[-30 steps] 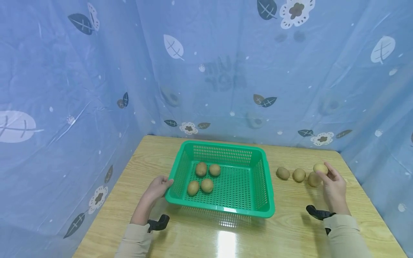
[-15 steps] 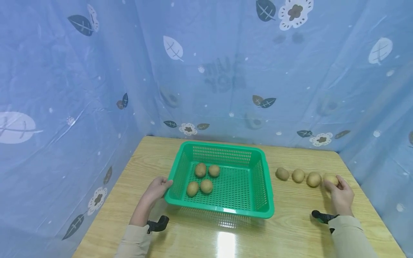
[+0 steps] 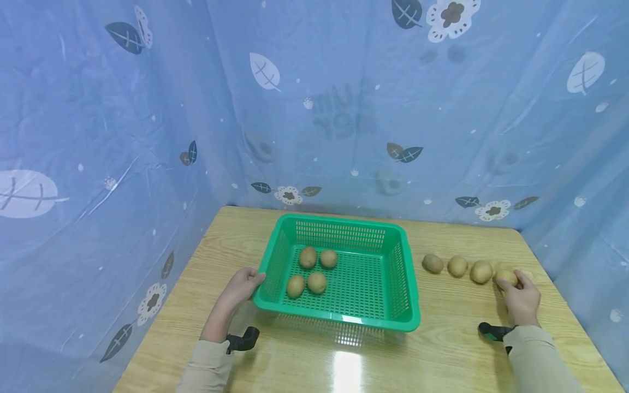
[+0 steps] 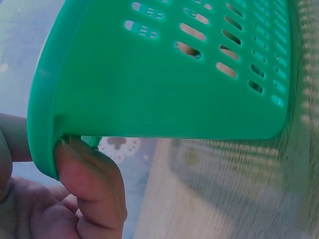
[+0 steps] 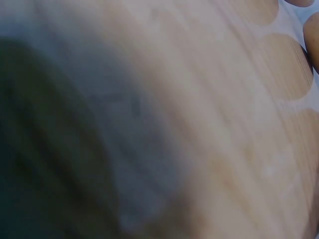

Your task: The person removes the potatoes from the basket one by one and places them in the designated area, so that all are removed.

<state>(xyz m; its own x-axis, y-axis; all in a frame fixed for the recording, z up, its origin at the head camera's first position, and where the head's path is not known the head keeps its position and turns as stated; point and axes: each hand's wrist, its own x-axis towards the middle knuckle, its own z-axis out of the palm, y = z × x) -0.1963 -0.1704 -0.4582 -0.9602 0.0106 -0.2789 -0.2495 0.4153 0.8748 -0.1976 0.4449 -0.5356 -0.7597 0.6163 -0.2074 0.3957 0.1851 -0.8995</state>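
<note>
My left hand point(image 3: 241, 286) grips the left rim of a green plastic basket point(image 3: 339, 316), thumb on top. In the left wrist view, curled fingers point(image 4: 92, 184) hook under the basket's rim point(image 4: 42, 99). Inside the basket, toward its left, sit several potatoes point(image 3: 316, 283). My right hand point(image 3: 523, 299) holds a yellowish potato point(image 3: 505, 277) at the right end of a row on the table, thumb and fingers around its sides. Close to its left lie three other potatoes, the nearest potato point(image 3: 481, 272) just beside it. The right wrist view is mostly blurred; part of a potato point(image 5: 312, 40) shows at its edge.
The wooden table point(image 3: 427, 355) carries the basket and the potato row. A blue patterned curtain point(image 3: 344, 109) hangs behind the table and along both sides. Black wrist mounts point(image 3: 243, 339) are strapped to both forearms.
My right hand has moved right and down, bringing the potato from above the third one to the right end of the row. The left hand and basket stay put.
</note>
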